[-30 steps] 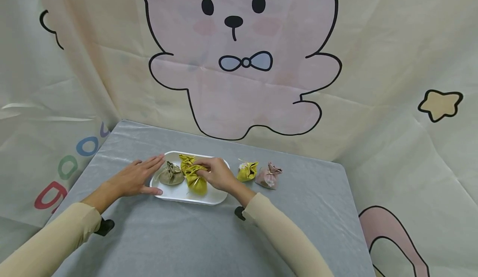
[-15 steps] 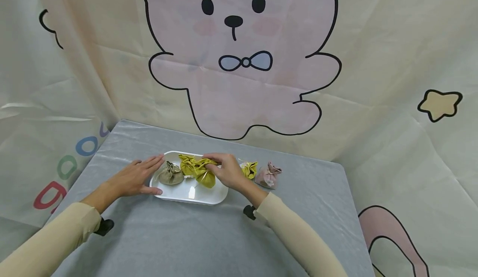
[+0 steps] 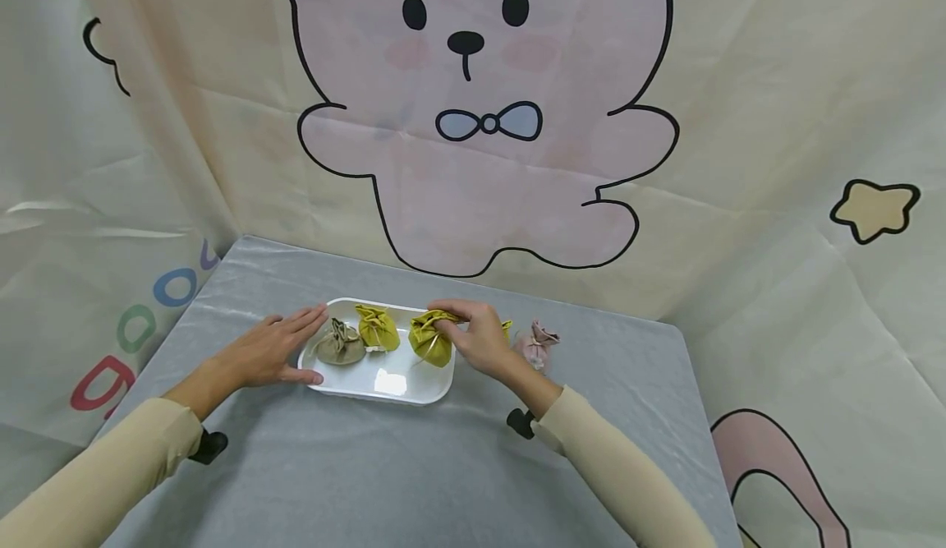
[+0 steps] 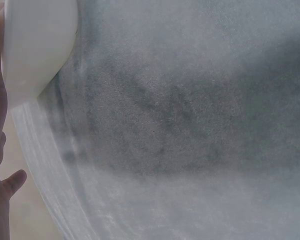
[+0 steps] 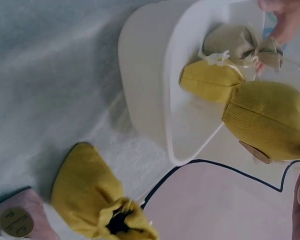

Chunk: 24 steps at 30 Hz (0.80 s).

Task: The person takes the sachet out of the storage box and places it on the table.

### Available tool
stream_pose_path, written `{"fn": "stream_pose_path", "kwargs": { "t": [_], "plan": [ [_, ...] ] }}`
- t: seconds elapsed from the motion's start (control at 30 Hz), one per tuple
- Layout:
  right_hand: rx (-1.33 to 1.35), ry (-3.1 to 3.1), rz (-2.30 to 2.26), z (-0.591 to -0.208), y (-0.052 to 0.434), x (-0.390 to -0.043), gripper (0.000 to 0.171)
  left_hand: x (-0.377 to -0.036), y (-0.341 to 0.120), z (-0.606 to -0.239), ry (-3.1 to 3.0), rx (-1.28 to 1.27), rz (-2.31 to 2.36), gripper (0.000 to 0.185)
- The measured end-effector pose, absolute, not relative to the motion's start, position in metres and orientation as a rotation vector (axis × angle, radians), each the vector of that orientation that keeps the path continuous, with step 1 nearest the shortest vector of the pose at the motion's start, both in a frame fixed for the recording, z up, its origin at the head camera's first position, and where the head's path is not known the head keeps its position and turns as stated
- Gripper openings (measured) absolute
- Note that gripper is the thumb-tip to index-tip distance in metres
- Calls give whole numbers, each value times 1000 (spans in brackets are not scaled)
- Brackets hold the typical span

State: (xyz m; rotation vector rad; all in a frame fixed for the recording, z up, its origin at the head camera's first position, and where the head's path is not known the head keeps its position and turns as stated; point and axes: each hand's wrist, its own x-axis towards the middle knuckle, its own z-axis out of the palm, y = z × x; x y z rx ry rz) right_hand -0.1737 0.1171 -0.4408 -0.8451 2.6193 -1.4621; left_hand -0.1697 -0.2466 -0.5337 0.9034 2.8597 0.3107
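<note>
A staged recording corner rather than a lived-in room: a creased cartoon-bear backdrop [image 3: 473, 121] with a star [image 3: 874, 209] and coloured letters [image 3: 133, 330] hangs round a small grey-clothed surface [image 3: 414, 466].

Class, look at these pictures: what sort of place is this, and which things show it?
Probably a staged recording or craft corner, not a home: a cartoon bear backdrop behind a grey-clothed table, with a white tray of small cloth pouches.

Cloth pouches [image 3: 431, 347]; glossy tray [image 3: 389, 384], prob. plastic
</note>
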Motion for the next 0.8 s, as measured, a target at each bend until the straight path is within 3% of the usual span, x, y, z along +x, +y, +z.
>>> {"fn": "stream_pose_path", "kwargs": {
  "t": [0.5, 0.8],
  "plan": [
    [-740, 2664, -1548, -440, 157, -161, 21, -169, -247, -532, 2843, 878, 308, 107],
    [-743, 2753, -1479, -462, 179, -162, 21, -170, -246, -536, 2845, 863, 313, 108]
  ]
}}
